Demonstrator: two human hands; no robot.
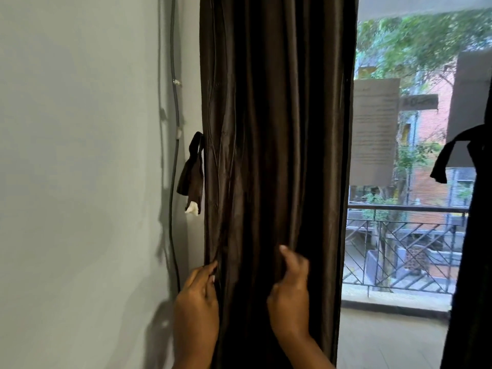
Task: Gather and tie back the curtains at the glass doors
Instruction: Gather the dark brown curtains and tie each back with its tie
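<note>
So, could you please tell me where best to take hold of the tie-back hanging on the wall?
Probably grip the tie-back at its wide hanging body, coming from the left: its top loop is hooked, and the curtain crowds its right.

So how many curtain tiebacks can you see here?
2: one tieback hangs loose on the wall left of the curtain; another tieback wraps the far-right curtain. Others may be hidden.

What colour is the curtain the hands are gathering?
Dark brown, with a slight sheen; curtain shows best in the head view.
</note>
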